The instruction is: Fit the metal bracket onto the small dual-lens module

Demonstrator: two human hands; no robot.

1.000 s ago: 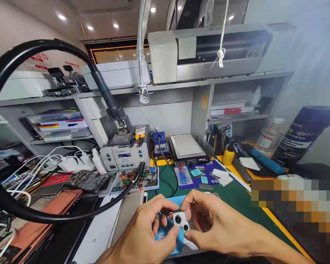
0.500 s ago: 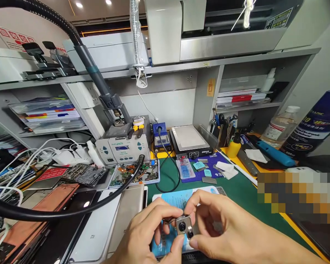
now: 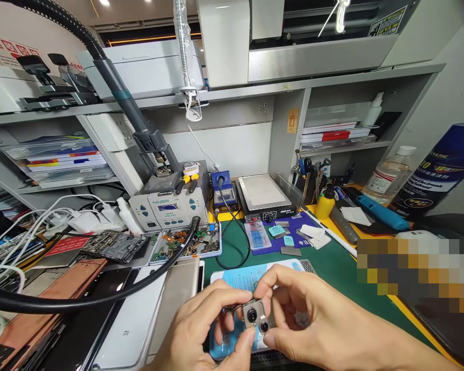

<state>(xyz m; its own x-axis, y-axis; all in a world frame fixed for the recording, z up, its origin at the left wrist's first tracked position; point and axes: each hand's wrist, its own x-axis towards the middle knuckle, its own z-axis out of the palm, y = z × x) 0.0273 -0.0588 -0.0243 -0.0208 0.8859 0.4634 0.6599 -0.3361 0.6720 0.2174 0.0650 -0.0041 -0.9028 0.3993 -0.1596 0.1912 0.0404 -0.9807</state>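
Over the blue-and-white pad (image 3: 242,278), the left hand (image 3: 199,327) and right hand (image 3: 317,314) grip a dual-camera module (image 3: 258,309) between fingertips (image 3: 246,295). Its silvery face carries two round black lenses (image 3: 252,315), one larger; fingers partly cover its edges, its back is hidden, and the hands block part of the pad.
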